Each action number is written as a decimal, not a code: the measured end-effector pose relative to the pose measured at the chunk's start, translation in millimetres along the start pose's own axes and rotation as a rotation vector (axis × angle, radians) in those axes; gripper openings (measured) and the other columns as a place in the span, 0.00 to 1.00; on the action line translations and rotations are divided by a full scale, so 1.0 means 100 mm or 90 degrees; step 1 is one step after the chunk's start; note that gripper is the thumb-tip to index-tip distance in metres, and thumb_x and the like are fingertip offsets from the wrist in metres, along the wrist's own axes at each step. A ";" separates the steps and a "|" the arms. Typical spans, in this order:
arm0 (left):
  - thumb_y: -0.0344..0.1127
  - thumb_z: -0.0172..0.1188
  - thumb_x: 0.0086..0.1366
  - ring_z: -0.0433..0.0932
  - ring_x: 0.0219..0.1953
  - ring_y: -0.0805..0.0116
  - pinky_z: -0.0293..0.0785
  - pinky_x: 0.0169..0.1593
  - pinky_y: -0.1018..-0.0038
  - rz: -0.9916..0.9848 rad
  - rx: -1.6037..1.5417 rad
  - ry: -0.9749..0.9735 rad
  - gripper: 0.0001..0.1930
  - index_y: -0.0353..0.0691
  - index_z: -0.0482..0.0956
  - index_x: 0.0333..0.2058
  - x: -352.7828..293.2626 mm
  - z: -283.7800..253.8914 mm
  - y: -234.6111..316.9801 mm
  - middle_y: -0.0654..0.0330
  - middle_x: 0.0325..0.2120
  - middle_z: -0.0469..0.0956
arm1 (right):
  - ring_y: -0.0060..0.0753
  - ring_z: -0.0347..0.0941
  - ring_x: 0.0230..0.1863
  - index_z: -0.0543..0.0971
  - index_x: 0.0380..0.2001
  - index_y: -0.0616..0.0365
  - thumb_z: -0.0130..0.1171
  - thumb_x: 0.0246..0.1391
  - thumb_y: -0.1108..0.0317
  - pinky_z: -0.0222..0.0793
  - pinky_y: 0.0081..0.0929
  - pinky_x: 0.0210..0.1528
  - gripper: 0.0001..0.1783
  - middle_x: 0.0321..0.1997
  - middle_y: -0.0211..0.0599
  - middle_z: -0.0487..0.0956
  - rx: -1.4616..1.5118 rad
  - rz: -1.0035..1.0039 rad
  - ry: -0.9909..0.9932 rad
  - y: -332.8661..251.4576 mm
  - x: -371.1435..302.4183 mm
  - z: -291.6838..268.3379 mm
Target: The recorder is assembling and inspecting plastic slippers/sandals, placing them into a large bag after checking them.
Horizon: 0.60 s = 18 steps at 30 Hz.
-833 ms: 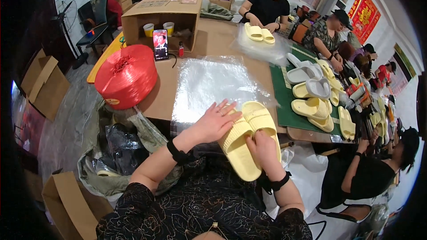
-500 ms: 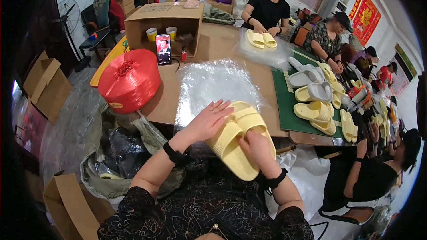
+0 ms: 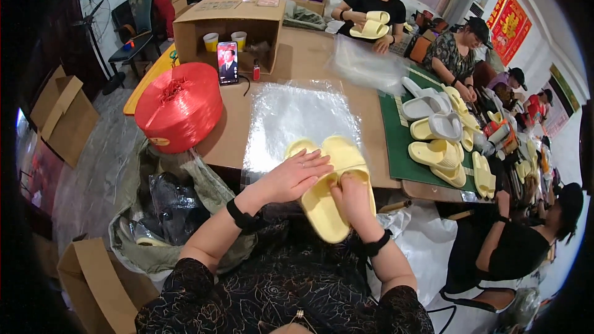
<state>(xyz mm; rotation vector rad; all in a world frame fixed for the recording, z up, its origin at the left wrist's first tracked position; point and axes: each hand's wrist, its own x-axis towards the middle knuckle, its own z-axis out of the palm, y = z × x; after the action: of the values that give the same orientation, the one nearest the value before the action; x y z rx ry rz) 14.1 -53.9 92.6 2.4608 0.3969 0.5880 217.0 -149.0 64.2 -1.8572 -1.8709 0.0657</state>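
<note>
A pair of pale yellow slippers [image 3: 327,216] lies side by side in front of me, over the near edge of the table. My right hand [image 3: 354,203] grips the right slipper, its fingers tucked in under the strap. Across the left slipper's strap my left hand [image 3: 296,176] lies flat with fingers stretched out, covering much of that slipper. Just beyond the slippers, a stack of clear plastic bags [image 3: 300,111] is spread flat on the brown tabletop.
A big red twine roll [image 3: 179,108] stands at left, near a propped phone [image 3: 228,63] and an open carton [image 3: 185,34]. More slippers [image 3: 438,154] sit on a green mat [image 3: 396,142] at right. Below left is a sack [image 3: 133,253]. Co-workers [image 3: 374,9] sit around the table.
The slippers have moved slightly away and now lie straighter, with both toes showing. My left hand has slid along the strap. Across the table, a co-worker has lifted a yellow pair off the plastic.
</note>
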 end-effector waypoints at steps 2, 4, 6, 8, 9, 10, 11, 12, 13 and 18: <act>0.35 0.43 0.69 0.51 0.71 0.53 0.42 0.72 0.53 0.025 0.013 -0.009 0.23 0.47 0.68 0.62 0.02 -0.04 0.09 0.57 0.67 0.59 | 0.57 0.75 0.33 0.75 0.28 0.61 0.54 0.58 0.58 0.70 0.48 0.38 0.15 0.30 0.50 0.77 0.010 -0.042 0.110 0.17 0.15 0.18; 0.33 0.45 0.67 0.53 0.70 0.54 0.42 0.72 0.54 0.064 0.013 -0.017 0.23 0.49 0.70 0.61 0.04 -0.07 0.20 0.59 0.66 0.62 | 0.57 0.75 0.35 0.75 0.29 0.61 0.53 0.59 0.57 0.70 0.48 0.39 0.16 0.31 0.51 0.77 0.002 -0.027 0.083 0.21 0.34 0.29; 0.32 0.45 0.67 0.54 0.70 0.54 0.42 0.72 0.54 0.087 0.024 -0.016 0.23 0.49 0.71 0.60 0.02 -0.09 0.23 0.59 0.65 0.63 | 0.57 0.75 0.39 0.75 0.30 0.63 0.50 0.61 0.56 0.71 0.46 0.40 0.18 0.33 0.52 0.76 -0.007 0.098 -0.040 0.04 0.66 0.29; 0.30 0.47 0.64 0.56 0.69 0.54 0.43 0.72 0.54 0.095 0.042 0.003 0.22 0.49 0.75 0.57 0.00 -0.16 0.33 0.60 0.63 0.67 | 0.58 0.75 0.37 0.75 0.30 0.64 0.50 0.61 0.56 0.72 0.45 0.39 0.19 0.33 0.53 0.76 0.003 0.077 0.011 0.04 0.88 0.43; 0.30 0.47 0.64 0.56 0.69 0.54 0.43 0.72 0.54 0.091 0.042 -0.006 0.22 0.49 0.75 0.57 0.00 -0.20 0.36 0.60 0.63 0.67 | 0.58 0.76 0.36 0.76 0.31 0.65 0.49 0.62 0.55 0.73 0.45 0.37 0.21 0.32 0.54 0.76 0.008 0.059 0.060 0.07 0.99 0.52; 0.30 0.47 0.62 0.58 0.69 0.54 0.44 0.72 0.53 0.094 0.038 0.005 0.22 0.48 0.76 0.55 -0.04 -0.25 0.39 0.60 0.62 0.68 | 0.58 0.76 0.36 0.76 0.31 0.65 0.49 0.62 0.55 0.73 0.45 0.37 0.21 0.32 0.54 0.76 0.013 0.058 0.059 0.05 1.11 0.57; 0.29 0.47 0.61 0.59 0.68 0.54 0.45 0.71 0.53 0.099 0.034 0.014 0.22 0.48 0.77 0.54 -0.07 -0.28 0.40 0.60 0.61 0.69 | 0.58 0.76 0.36 0.75 0.33 0.66 0.50 0.62 0.55 0.73 0.45 0.37 0.20 0.33 0.55 0.76 -0.020 0.070 0.075 0.03 1.24 0.60; 0.29 0.48 0.59 0.61 0.67 0.53 0.46 0.71 0.52 0.092 0.032 0.033 0.22 0.47 0.78 0.52 -0.10 -0.29 0.42 0.61 0.60 0.71 | 0.57 0.76 0.36 0.75 0.35 0.67 0.51 0.62 0.55 0.74 0.45 0.37 0.21 0.33 0.56 0.76 -0.053 0.082 0.091 0.02 1.32 0.63; 0.29 0.48 0.59 0.61 0.67 0.53 0.46 0.71 0.52 0.095 0.034 0.029 0.22 0.47 0.78 0.52 -0.10 -0.32 0.42 0.61 0.60 0.71 | 0.57 0.76 0.36 0.75 0.35 0.67 0.51 0.62 0.55 0.74 0.45 0.37 0.21 0.33 0.56 0.76 -0.052 0.085 0.095 0.03 1.40 0.65; 0.33 0.55 0.55 0.63 0.65 0.53 0.54 0.69 0.55 0.056 0.050 0.081 0.21 0.44 0.79 0.50 -0.31 -0.44 0.21 0.58 0.59 0.72 | 0.57 0.75 0.41 0.69 0.53 0.65 0.59 0.57 0.58 0.71 0.45 0.47 0.26 0.44 0.55 0.74 0.011 -0.026 0.149 -0.16 1.10 0.57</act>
<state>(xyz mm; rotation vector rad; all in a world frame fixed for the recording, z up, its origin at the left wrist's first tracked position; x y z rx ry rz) -31.5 -62.9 128.0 2.5348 0.3689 0.7819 186.8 -27.9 54.6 -1.7337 -1.7398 -0.1433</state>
